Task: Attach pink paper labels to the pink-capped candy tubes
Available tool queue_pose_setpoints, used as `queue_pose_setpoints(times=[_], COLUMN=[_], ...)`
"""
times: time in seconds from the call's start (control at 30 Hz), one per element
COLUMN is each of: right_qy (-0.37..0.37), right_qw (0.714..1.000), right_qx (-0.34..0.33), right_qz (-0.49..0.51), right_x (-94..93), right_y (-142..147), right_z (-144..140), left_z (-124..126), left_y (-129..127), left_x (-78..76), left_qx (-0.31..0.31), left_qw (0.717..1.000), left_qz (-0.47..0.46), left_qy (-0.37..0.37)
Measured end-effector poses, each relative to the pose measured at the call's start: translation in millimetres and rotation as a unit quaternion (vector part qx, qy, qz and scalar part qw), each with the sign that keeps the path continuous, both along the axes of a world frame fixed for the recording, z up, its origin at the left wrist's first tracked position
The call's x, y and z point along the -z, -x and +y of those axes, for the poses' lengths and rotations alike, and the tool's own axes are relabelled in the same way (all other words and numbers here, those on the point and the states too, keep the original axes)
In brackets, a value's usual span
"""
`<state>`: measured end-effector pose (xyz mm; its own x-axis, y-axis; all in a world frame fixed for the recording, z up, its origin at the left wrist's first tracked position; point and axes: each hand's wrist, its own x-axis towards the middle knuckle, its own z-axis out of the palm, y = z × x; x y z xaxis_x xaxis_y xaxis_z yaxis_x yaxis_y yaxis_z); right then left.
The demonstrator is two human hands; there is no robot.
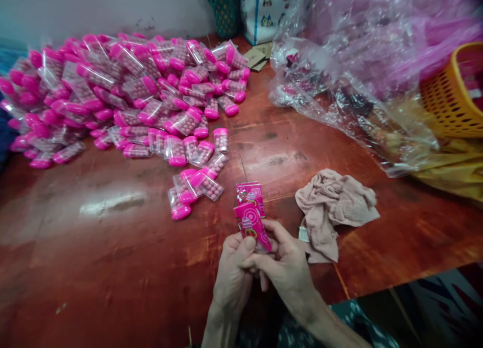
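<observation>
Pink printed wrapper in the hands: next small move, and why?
Probably keep the pink printed wrapper steady with the left hand, whose thumb lies on its front, and ease the right hand back slightly: fingers of both hands crowd its lower end, hiding what is there.

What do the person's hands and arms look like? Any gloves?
The left hand and right hand wear no gloves, and I see no rings. The forearms, as far as they show, are bare too: no sleeves, watch or bracelet.
</observation>
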<state>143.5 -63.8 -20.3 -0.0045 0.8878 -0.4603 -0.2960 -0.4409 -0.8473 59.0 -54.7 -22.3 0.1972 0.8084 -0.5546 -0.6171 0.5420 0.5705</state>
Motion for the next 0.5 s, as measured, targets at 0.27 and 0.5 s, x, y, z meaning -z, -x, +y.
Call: queue_pose_setpoints(times=[0.27,0.5], right_qy=[-0.074,-0.162], right_qw=[0.981,0.936], right_qx=[-0.135,-0.258], right_qz=[-0.115,-0.175], right_x=[-9.3,-32.7], right_y=[-7.4,6.2], right_z=[7.3,-16.2], left_z=[-6.4,-61.1], left_y=[13.5,51.1], left_x=[-9.2,-28.3], left_qx=[0.023,-0.084], left_qw=[1.000,0.981], left_qz=[0.018,0.157], left_qy=[-0.006,0.080])
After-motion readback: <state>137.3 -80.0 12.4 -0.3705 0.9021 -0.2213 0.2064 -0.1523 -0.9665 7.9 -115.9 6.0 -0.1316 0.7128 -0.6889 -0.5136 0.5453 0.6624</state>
